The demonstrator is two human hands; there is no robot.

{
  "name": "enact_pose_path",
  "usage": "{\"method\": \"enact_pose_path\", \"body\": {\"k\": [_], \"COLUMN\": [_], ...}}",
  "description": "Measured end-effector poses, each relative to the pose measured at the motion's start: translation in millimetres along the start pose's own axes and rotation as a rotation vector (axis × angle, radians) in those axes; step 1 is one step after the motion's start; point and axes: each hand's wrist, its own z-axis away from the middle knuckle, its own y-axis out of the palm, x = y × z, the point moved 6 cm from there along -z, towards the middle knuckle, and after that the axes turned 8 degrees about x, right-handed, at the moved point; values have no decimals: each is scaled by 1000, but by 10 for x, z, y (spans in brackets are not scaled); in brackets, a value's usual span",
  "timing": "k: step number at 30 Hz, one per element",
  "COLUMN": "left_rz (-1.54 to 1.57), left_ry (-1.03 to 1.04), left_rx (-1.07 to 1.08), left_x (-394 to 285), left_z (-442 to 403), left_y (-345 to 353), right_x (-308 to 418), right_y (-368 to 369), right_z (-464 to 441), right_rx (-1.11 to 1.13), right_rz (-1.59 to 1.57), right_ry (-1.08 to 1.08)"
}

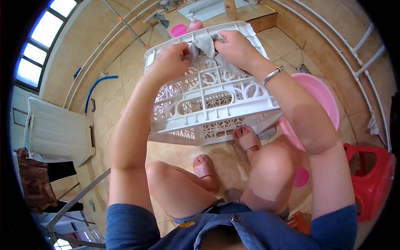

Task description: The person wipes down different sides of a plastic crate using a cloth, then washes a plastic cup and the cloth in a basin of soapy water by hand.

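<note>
A white plastic rack [216, 113] with openwork ring-patterned panels stands tilted in front of my knees. Near its far edge, a grey cloth [204, 46] lies over the frame. My left hand [171, 61] is closed on the cloth's left end, fingers curled at the rack's far left. The cloth's right part is pinched in my right hand [236, 49], with a bracelet on that wrist. Some of the cloth hangs down below my right hand against the openwork panel. The fingertips of my left hand are partly hidden.
To the right are a pink basin [318, 93] and a red stool [375, 179]. Beyond the rack are a pink pump bottle [195, 23] and a pink bowl [178, 30]. A white appliance [60, 129] stands left, near a blue hose [93, 89]. A pink cup [301, 177] lies by my right knee.
</note>
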Motion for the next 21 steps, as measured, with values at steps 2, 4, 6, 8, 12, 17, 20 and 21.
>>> {"method": "enact_pose_path", "body": {"k": [2,4,6,8,12,17,20,21], "left_rz": [-62,58,258,319,357,35,-41,21], "left_ry": [-238,-242,-126,-121,-68,-15,-67,-108], "left_rx": [-4,8,-20,30,89,-7,-162,-222], "left_x": [173,315,299,132,-59,-18,211,207], "left_z": [82,143,123,152,109,24,67,74], "left_y": [-106,-43,-55,-39,38,-7,-33,-102], "right_x": [32,3,21,-4,-26,-2,1,20], "right_y": [22,80,39,12,23,23,-41,-89], "right_z": [8,74,12,8,18,44,77,73], "right_rx": [-7,-6,-25,-26,-29,19,15,2], "right_rz": [-14,-26,-5,-140,-209,-144,-213,-206], "right_ry": [-75,-38,-47,-37,-16,-26,37,35]}}
